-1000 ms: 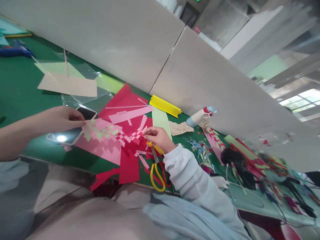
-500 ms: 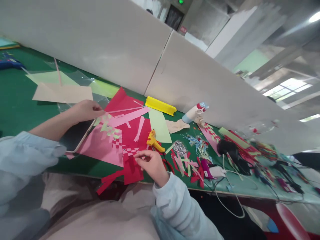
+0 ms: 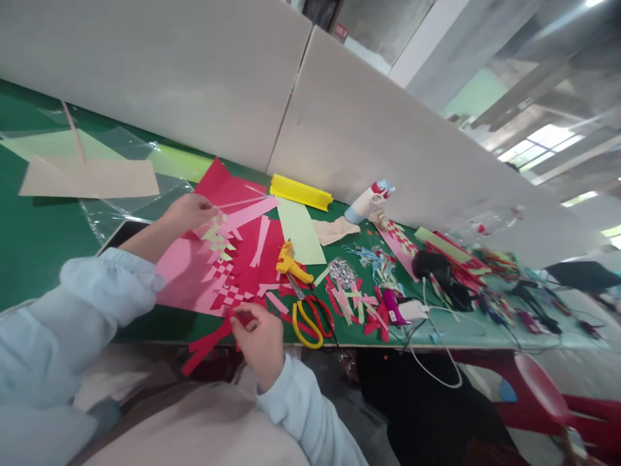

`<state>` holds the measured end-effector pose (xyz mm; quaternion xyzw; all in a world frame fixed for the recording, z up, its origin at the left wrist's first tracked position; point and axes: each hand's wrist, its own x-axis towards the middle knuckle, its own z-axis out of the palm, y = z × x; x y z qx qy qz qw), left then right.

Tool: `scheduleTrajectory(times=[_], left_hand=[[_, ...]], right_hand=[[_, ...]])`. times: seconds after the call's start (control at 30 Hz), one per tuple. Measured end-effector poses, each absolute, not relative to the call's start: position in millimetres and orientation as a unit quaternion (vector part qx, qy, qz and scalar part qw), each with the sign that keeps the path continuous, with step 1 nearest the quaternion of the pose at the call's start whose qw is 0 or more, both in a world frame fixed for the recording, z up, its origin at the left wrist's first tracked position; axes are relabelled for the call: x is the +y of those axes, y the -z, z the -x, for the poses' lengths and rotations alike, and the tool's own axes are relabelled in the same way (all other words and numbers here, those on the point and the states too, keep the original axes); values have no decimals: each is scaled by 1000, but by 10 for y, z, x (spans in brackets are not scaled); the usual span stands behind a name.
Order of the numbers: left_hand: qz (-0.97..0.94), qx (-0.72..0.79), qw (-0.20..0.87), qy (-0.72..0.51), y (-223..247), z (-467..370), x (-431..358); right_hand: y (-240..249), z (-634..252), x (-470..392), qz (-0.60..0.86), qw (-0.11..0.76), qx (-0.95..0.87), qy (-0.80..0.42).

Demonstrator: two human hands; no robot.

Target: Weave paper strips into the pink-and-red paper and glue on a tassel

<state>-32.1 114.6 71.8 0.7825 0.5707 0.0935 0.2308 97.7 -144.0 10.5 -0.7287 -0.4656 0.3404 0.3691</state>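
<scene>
A woven paper piece (image 3: 226,266), checkered in green, pink, red and white, lies slantwise over a pink paper sheet (image 3: 184,278). My left hand (image 3: 187,213) is closed in a pinch at its upper end, beside thin pink paper strips (image 3: 250,217). Near the table's front edge, my right hand (image 3: 259,336) pinches a red paper strip (image 3: 208,343) just below the weave; its forked end hangs past the edge. Red paper (image 3: 247,249) lies behind the weave. Scissors (image 3: 309,323) with yellow and red handles rest right of my right hand, below a yellow glue gun (image 3: 292,264).
A dark-screened tablet (image 3: 123,233) lies partly under my left forearm. Farther back are a yellow holder (image 3: 301,192), a pale green sheet (image 3: 301,233) and a white bottle (image 3: 366,202). Paper scraps (image 3: 356,301), a purple device (image 3: 395,307) and white cables (image 3: 446,382) spread rightward.
My right hand has moved left and down from the weave to the red strip. The scissors now show fully. The view has shifted, and the left hand stays at the weave's upper end.
</scene>
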Motion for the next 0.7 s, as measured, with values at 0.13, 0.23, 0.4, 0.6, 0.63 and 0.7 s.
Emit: scheduleTrajectory(times=[0.13, 0.23, 0.4, 0.6, 0.63, 0.7], left_hand=[[-793, 563, 224, -66, -645, 271, 1221], [-799, 560, 214, -49, -607, 258, 1236], [-795, 577, 181, -36, -633, 267, 1191], [-796, 588, 138, -18, -803, 401, 1022], [-799, 586, 137, -17, -813, 444, 983], [-808, 571, 141, -26, -789, 545, 888]], right_hand=[[-166, -927, -1486, 705, 336, -497, -377], [-248, -987, -1499, 694, 299, -529, -386], [-315, -1130, -1466, 705, 278, -542, -362], [-407, -1236, -1280, 698, 208, -609, -314], [-435, -1253, -1232, 696, 187, -629, -292], [-488, -1281, -1133, 693, 130, -664, -247]])
